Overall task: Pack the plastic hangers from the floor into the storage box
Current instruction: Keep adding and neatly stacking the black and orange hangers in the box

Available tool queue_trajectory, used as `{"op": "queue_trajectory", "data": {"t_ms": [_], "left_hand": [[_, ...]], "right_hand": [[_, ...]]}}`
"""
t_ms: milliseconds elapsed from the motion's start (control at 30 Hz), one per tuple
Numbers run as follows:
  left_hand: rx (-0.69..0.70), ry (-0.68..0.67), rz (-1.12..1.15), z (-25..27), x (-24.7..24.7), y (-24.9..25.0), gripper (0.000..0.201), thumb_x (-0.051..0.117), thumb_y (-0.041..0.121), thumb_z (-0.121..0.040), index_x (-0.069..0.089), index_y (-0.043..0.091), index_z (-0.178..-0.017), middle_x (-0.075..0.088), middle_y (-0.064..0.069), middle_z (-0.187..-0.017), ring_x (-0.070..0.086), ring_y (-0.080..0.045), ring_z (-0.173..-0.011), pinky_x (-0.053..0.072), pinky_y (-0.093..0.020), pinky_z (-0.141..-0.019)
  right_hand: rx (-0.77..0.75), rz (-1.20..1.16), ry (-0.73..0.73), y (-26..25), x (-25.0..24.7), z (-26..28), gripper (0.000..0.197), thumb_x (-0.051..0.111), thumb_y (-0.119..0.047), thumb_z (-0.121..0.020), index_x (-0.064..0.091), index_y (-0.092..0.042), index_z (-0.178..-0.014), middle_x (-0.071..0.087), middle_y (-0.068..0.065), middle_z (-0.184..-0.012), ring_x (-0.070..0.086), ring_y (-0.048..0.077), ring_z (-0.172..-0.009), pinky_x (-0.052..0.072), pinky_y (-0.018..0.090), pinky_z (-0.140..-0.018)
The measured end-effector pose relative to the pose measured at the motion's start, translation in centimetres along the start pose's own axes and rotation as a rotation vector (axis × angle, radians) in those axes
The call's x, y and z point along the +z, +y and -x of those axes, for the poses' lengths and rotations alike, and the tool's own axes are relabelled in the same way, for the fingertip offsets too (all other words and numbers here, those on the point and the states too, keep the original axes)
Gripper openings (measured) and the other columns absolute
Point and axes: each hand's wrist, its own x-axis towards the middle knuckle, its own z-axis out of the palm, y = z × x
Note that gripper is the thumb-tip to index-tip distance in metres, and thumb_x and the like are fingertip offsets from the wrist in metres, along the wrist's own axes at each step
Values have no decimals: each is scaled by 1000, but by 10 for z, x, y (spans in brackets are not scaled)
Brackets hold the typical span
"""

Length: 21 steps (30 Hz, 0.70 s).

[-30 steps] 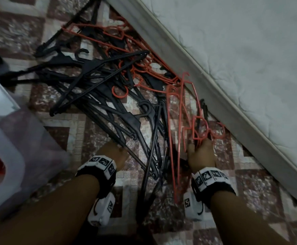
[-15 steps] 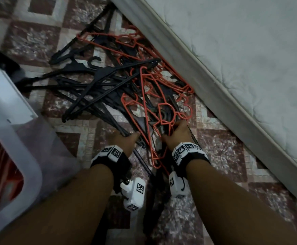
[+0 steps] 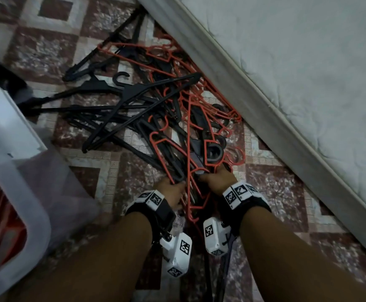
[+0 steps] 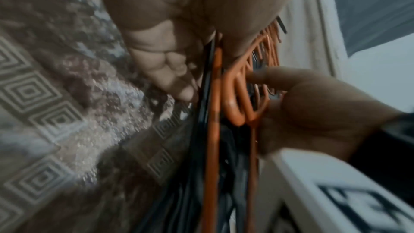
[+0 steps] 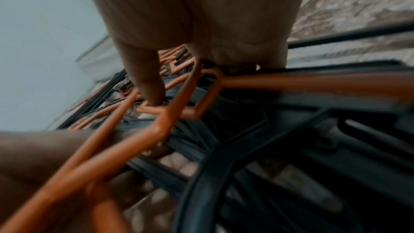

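Hangers lie tangled on the patterned floor [image 3: 286, 192] between the storage box [image 3: 20, 192] at my left and the mattress [image 3: 286, 73] at my right: black hangers [image 3: 134, 101] and red hangers [image 3: 190, 131], too interlocked for me to count either colour. No brand or readable writing shows; only square black-and-white marker tags [image 3: 155, 199] on my wristbands. My left hand [image 3: 173, 190] curls its fingers round a near bundle of black and red bars. My right hand [image 3: 219, 179], just beside it, grips the same bundle, thumb hooked among red loops. More red shows inside the box.
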Motion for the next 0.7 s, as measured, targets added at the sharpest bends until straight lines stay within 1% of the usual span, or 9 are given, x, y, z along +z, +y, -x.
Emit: {"op": "queue_trajectory", "data": {"t_ms": [133,200,267,367,400,500,567,633,700], "left_hand": [[104,-53,-223,12,0,5,22,62,50,-80,72,31,-84,74,-7,-90,71,-30,-83,59,-30,-70],[125,-79,-272,19,1,7,25,55,35,-94,72,17,-99,71,-18,-102,68,-36,-93,49,-10,-51],[127,-121,-299,28,1,10,33,50,24,-99,64,-2,-115,67,-23,-113,65,-36,-102,40,-7,-43],[121,-197,-341,40,2,12,32,55,29,-96,64,10,-121,69,-14,-111,66,-30,-99,55,-25,-74],[93,-235,-340,43,2,12,29,58,26,-94,65,10,-118,70,-13,-103,68,-29,-92,59,-33,-76],[46,-303,-392,52,-2,12,27,62,24,-92,66,3,-108,66,-8,-78,66,-21,-68,59,-29,-67],[89,-403,-486,58,-3,15,28,64,34,-89,69,10,-102,70,-16,-91,65,-25,-79,56,-38,-83],[212,-488,-627,65,-3,19,30,63,45,-89,71,21,-107,70,-9,-109,62,-19,-92,51,-38,-95],[326,-565,-651,74,-2,24,38,61,54,-89,68,29,-117,68,3,-119,61,-11,-104,46,-29,-100]], "right_hand": [[-88,-39,22,-1,1,10,26,78,-30,-78,52,-28,-75,57,-15,-73,52,1,-62,37,11,-51],[-91,-37,-4,2,-2,14,23,78,-25,-79,57,-27,-88,63,-8,-82,56,2,-67,40,14,-54],[-85,-9,-37,4,-7,21,28,77,-25,-79,60,-26,-100,67,-4,-90,63,9,-73,45,20,-60],[-109,-60,-63,13,-15,37,29,77,-21,-80,65,-20,-107,72,-3,-88,69,9,-71,51,18,-59],[-125,-80,-69,16,-18,44,27,76,-19,-80,66,-20,-106,74,-2,-88,70,8,-70,53,19,-60],[-163,-108,-78,29,-24,70,30,76,-17,-82,66,-20,-110,74,-5,-96,70,6,-83,55,30,-83],[-220,-99,-59,38,-29,88,34,77,-17,-81,63,-25,-111,71,-16,-95,65,-10,-83,49,13,-81],[-267,-131,-12,47,-33,102,36,79,-11,-79,60,-30,-102,69,-25,-87,60,-21,-78,40,-2,-68],[-273,-154,48,56,-36,110,37,80,-11,-77,58,-31,-97,70,-20,-86,61,-19,-76,43,0,-68]]}}
